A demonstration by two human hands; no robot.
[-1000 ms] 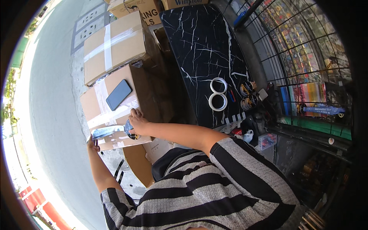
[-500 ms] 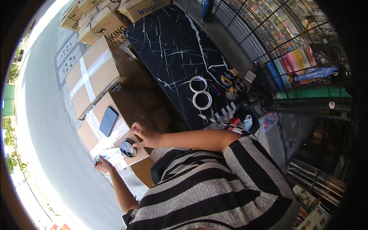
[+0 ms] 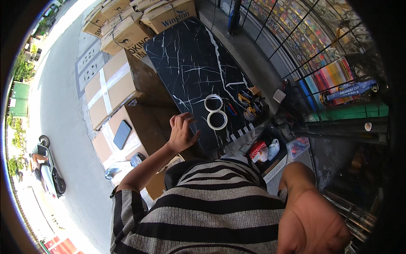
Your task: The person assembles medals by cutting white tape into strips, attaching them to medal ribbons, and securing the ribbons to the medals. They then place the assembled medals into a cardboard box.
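Note:
My left hand [image 3: 182, 134] hovers by the near left edge of the black marbled table [image 3: 186, 51], fingers spread, holding nothing. Close to the lower right corner of the view is my right hand [image 3: 313, 224], raised palm up toward the camera; its fingers are cut off by the edge. Two pale tape rolls, one farther [image 3: 213, 103] and one nearer [image 3: 217, 120], lie side by side on the table, right of my left hand. On the taped cardboard box [image 3: 105, 146] sit a dark round roll [image 3: 137, 159], partly behind my left forearm, and a bluish clear object [image 3: 111, 172].
A phone [image 3: 122, 134] lies on that box. Another taped carton [image 3: 112, 84] stands beyond it. A red-and-blue cutter [image 3: 231, 109] and dark round rolls [image 3: 251, 113] rest on the table, with white strips [image 3: 243, 133] along its edge. A motorbike [image 3: 50, 167] is on the road.
Both hands have left the dark roll and bluish object on the box. My left hand moved right to the table edge; my right hand swung back and up near the camera.

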